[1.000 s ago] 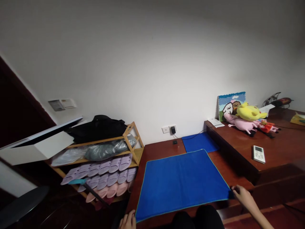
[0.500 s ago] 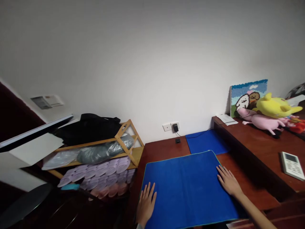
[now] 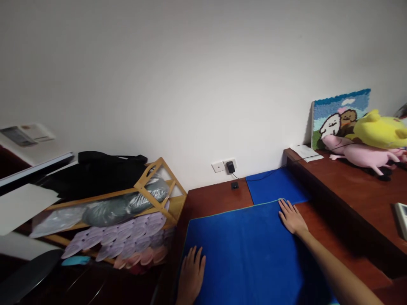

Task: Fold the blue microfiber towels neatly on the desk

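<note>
Currently, in the head view, the left hand (image 3: pixel 190 275) and the right hand (image 3: pixel 292 217) both lie flat and released, grasping nothing, on a blue cloth (image 3: pixel 244 258) with a green edge. The right hand is at its far edge. This cloth lies on the wooden platform (image 3: pixel 216 192), just in front of a second blue cloth (image 3: pixel 276 186).

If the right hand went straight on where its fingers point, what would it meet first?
Probably the second blue mat just past the far edge of the blue mat under the right hand, though depth is hard to judge here.
</note>
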Demonstrator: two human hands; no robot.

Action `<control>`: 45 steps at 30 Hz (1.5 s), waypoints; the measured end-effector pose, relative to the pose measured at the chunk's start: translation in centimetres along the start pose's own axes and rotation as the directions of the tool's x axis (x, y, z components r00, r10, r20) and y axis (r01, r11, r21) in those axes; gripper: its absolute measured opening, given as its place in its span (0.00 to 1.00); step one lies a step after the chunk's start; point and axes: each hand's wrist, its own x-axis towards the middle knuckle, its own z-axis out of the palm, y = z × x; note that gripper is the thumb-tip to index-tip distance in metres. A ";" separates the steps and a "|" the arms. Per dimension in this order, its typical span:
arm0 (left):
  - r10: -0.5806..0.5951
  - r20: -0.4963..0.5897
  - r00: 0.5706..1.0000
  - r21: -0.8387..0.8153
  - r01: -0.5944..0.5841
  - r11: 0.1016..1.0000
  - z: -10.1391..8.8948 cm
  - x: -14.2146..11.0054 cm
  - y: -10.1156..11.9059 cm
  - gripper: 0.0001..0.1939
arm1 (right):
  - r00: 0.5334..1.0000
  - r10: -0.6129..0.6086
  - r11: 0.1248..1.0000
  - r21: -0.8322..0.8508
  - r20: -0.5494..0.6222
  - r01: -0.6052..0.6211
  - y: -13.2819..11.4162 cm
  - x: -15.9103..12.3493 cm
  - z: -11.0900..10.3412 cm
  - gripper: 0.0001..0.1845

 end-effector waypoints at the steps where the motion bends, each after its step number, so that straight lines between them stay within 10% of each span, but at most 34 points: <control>1: 0.003 -0.019 1.000 -0.020 -0.003 1.000 -0.1 1.4 1.9 0.27 | 1.000 -0.002 1.000 -0.003 -0.008 0.002 0.2 -0.1 0.3 0.36; 8: 0.401 0.049 0.915 -0.278 -0.373 0.885 2.8 12.3 22.3 0.30 | 0.999 0.007 1.000 -0.005 -0.043 -0.007 0.4 -0.1 0.7 0.37; 11: 0.423 0.110 0.899 -0.309 -0.374 0.874 4.7 14.2 26.2 0.33 | 0.999 0.008 1.000 -0.014 -0.050 -0.009 0.4 -0.1 0.7 0.38; 16: 0.370 0.160 0.915 -0.286 -0.316 0.905 5.3 14.7 22.3 0.35 | 0.999 0.014 0.999 -0.038 -0.036 -0.015 0.4 -0.2 0.5 0.38; 25: 0.002 0.078 0.997 -0.014 -0.001 1.000 3.3 14.0 -0.2 0.32 | 0.999 0.008 1.000 -0.021 -0.047 -0.009 0.6 -0.1 0.9 0.38; 30: 0.014 0.068 0.998 -0.012 -0.013 1.000 3.0 13.7 -6.3 0.31 | 0.999 0.001 1.000 -0.025 -0.055 -0.002 0.8 -0.1 1.0 0.39; 37: 0.013 -0.016 1.000 -0.019 -0.014 1.000 1.4 14.1 -2.4 0.31 | 0.999 0.014 0.999 -0.045 -0.033 -0.016 0.5 -0.2 0.6 0.39; 45: 0.359 0.088 0.929 -0.217 -0.334 0.917 3.5 12.7 15.8 0.32 | 0.999 0.016 0.998 -0.062 -0.033 -0.018 0.3 -0.4 0.5 0.40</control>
